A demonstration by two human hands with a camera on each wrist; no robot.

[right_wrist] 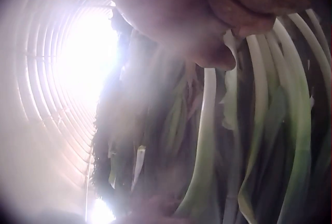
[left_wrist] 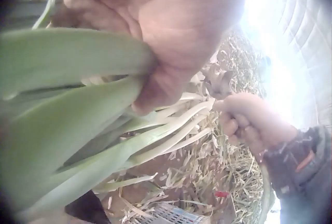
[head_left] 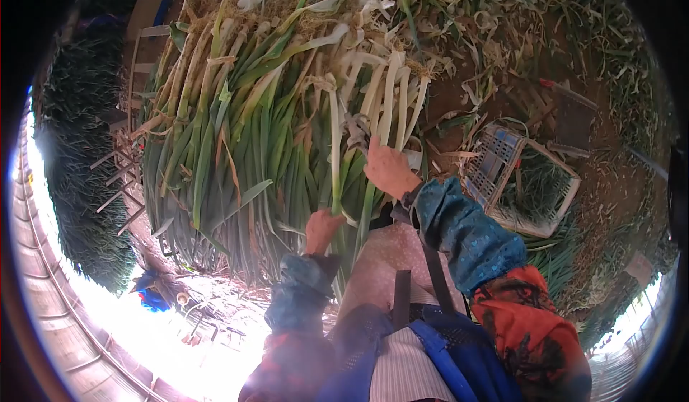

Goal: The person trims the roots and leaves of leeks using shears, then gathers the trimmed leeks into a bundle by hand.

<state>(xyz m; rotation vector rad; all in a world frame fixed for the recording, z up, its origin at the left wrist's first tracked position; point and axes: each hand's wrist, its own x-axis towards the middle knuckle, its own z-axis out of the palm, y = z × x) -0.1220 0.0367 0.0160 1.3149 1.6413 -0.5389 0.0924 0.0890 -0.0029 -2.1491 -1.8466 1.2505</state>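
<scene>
My left hand (head_left: 323,231) grips the green leaves of a long onion stalk (head_left: 335,143), whose pale stem points away from me. In the left wrist view, thick green leaves (left_wrist: 78,60) run into the curled left hand (left_wrist: 171,32). My right hand (head_left: 390,166) is just right of that stem, its fingers curled around a greyish strip (head_left: 355,131) too blurred to identify. In the right wrist view, the right hand (right_wrist: 192,16) is above a pale stem (right_wrist: 208,105). More white stems (head_left: 391,97) lie beyond the right hand.
A large pile of untrimmed stalks (head_left: 237,136) spreads to the left. At the right, a plastic crate (head_left: 495,161) lies on ground strewn with leaf scraps (head_left: 495,36). A wooden frame (head_left: 134,72) stands at the far left, beside a dark green heap (head_left: 82,143).
</scene>
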